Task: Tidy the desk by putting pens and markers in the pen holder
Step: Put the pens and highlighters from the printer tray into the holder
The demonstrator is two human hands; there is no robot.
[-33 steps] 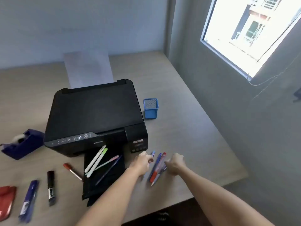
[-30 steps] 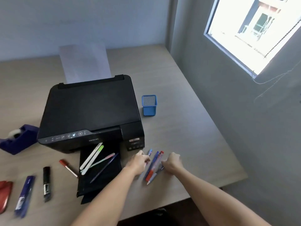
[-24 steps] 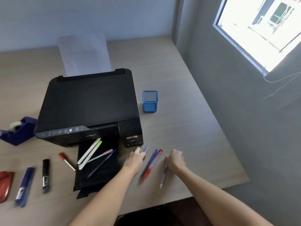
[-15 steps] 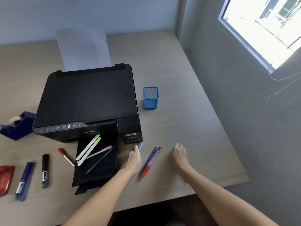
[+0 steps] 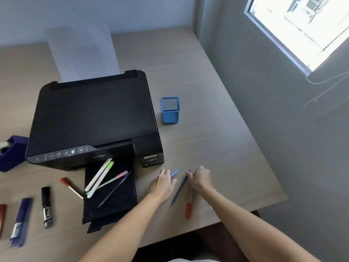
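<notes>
The blue mesh pen holder [image 5: 170, 110] stands upright on the desk to the right of the printer. My left hand [image 5: 163, 183] lies on the desk in front of the printer, closed over a light blue pen [image 5: 174, 173] whose tip pokes out past the fingers. My right hand [image 5: 200, 178] is curled beside it, its fingers pinching the far end of a dark blue pen [image 5: 179, 191]. A red pen [image 5: 188, 207] runs out from under that hand toward me. Several more pens and highlighters [image 5: 103, 178] rest on the printer's output tray.
A black printer [image 5: 94, 118] with paper [image 5: 83, 53] in its feeder fills the desk's middle. A red marker [image 5: 70, 188], a black marker [image 5: 46, 207], a blue marker [image 5: 20, 222] and a tape dispenser [image 5: 11, 154] lie to the left. The desk edge runs close on the right and front.
My right hand has moved left from the bare desk onto the dark blue and red pens, which have shifted. My left hand stays on the light blue pen. The view has tilted.
</notes>
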